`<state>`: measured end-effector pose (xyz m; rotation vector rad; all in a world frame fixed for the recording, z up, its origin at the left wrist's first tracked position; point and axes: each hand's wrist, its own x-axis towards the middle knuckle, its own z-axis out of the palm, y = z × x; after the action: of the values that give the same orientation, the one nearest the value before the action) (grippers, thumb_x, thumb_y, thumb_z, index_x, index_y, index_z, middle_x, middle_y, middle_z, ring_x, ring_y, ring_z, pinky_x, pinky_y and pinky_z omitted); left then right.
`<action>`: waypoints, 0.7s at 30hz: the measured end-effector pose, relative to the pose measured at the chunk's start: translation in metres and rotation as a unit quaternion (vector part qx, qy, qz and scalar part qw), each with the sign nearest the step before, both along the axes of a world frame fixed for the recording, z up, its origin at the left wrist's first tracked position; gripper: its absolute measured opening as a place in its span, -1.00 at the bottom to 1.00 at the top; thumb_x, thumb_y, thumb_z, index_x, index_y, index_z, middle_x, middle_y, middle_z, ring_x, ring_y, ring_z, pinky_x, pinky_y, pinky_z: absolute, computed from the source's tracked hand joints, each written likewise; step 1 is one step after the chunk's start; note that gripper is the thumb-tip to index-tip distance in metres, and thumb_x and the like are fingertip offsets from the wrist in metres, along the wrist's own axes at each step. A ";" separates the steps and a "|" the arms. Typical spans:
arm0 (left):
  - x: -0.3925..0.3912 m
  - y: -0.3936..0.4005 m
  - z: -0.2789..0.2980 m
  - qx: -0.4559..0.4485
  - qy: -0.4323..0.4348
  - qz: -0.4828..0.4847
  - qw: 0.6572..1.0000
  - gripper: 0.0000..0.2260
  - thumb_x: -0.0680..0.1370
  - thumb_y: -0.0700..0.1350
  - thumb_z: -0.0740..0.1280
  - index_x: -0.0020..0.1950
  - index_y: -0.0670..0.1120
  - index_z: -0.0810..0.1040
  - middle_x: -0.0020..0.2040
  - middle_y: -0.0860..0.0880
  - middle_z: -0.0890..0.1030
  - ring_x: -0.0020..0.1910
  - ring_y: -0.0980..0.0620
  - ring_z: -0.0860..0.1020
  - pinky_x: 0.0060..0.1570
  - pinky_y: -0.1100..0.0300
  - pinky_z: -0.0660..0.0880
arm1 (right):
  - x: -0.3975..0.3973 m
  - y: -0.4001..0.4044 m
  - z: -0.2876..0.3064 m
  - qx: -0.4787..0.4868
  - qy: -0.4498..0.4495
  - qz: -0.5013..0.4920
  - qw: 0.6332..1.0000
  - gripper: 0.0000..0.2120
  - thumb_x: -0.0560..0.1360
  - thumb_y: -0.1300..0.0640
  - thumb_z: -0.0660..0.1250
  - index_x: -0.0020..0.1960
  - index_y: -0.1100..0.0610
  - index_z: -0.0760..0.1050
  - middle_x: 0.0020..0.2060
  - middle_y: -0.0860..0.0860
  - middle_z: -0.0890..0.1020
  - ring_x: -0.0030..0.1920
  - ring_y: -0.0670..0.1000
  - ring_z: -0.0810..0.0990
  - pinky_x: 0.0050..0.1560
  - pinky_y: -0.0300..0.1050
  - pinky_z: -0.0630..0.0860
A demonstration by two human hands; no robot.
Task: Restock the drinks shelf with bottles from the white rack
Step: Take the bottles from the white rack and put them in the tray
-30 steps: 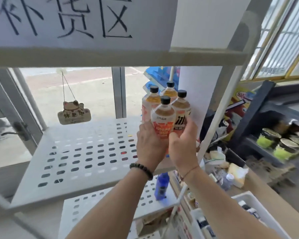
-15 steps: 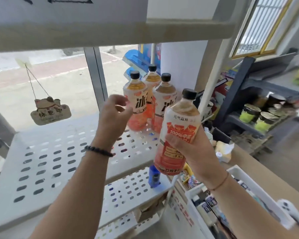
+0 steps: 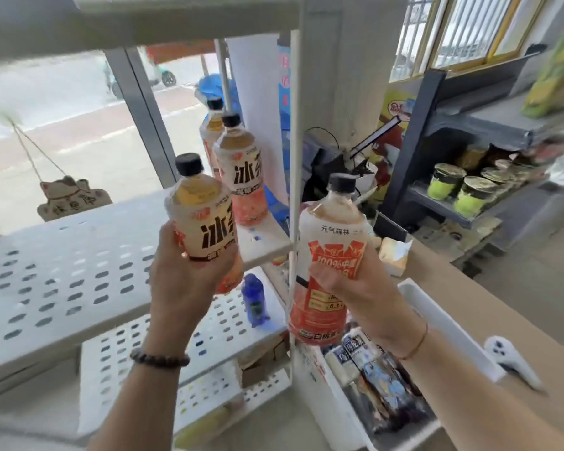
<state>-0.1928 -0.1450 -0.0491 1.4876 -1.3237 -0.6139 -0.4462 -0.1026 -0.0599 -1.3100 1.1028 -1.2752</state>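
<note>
A person stands at a white perforated rack (image 3: 62,278) with an iced tea bottle in each hand. Nearest, below the right forearm, a white bin (image 3: 443,323) on the wooden counter (image 3: 518,320) holds several dark-labelled bottles (image 3: 372,362) lying on their sides; a white game controller (image 3: 508,356) rests on the counter just beside it. The left hand (image 3: 183,281), a dark bead bracelet (image 3: 158,359) at its wrist, curls round the lower half of a black-capped tea bottle (image 3: 205,216), held upright in front of the middle shelf. The right hand (image 3: 349,284), a thin red cord at its wrist, grips a peach tea bottle (image 3: 329,262) round its middle, tilted slightly, to the right of the rack's white upright post (image 3: 294,157). Under the left hand, a small blue bottle (image 3: 256,301) stands on the lower shelf. Further back, two more tea bottles (image 3: 241,177) stand one behind the other at the right rear corner of the middle shelf. A lucky-cat sign (image 3: 72,198) hangs by a cord at the window on the left. Beyond the counter, a dark shelf unit (image 3: 414,141) carries green-lidded jars (image 3: 463,187).
</note>
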 end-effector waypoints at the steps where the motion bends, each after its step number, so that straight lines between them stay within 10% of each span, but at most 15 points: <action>1: -0.013 0.023 -0.001 0.001 0.008 -0.009 1.000 -0.44 0.36 0.01 0.67 0.20 0.19 0.43 0.11 0.14 0.66 0.05 0.11 0.68 -0.01 0.03 0.68 | -0.017 0.005 -0.007 0.010 -0.001 -0.002 1.000 -0.26 0.45 0.03 0.59 0.48 0.19 0.32 0.18 0.17 0.69 0.20 0.18 0.72 0.24 0.15 0.69; 10: -0.184 0.097 -0.075 0.108 -0.019 -0.132 0.985 -0.53 0.42 0.10 0.64 0.17 0.08 0.47 -0.04 0.18 0.68 -0.11 0.37 0.65 -0.25 0.44 0.58 | -0.183 0.044 -0.056 0.159 0.069 -0.042 0.984 -0.35 0.34 -0.26 0.63 0.31 -0.04 0.52 0.10 0.09 0.77 0.10 0.18 0.78 0.18 0.29 0.70; 15: -0.247 0.097 -0.133 0.222 0.016 -0.170 0.960 -0.77 0.48 0.14 0.57 -0.01 0.07 0.64 -0.17 0.09 0.77 -0.21 0.19 0.74 -0.15 0.02 0.74 | -0.221 0.045 -0.097 0.230 0.158 -0.082 0.957 -0.46 0.36 -0.21 0.66 0.22 -0.03 0.59 0.02 0.04 0.79 0.00 0.11 0.80 0.11 0.28 0.73; 21: -0.298 0.091 -0.169 0.354 -0.104 -0.148 0.918 -0.39 0.51 0.37 0.34 0.21 -0.16 0.58 0.06 -0.10 0.69 -0.07 -0.03 0.65 0.01 0.00 0.66 | -0.263 0.036 -0.119 0.283 0.188 -0.084 0.937 -0.58 0.44 -0.17 0.63 0.19 -0.04 0.60 -0.01 0.05 0.80 -0.06 0.14 0.82 0.03 0.25 0.75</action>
<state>-0.4906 -0.0543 -0.2185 1.9795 -1.6004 -1.2583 -0.7094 -0.0663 -0.1788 -1.0452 1.7298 -0.7374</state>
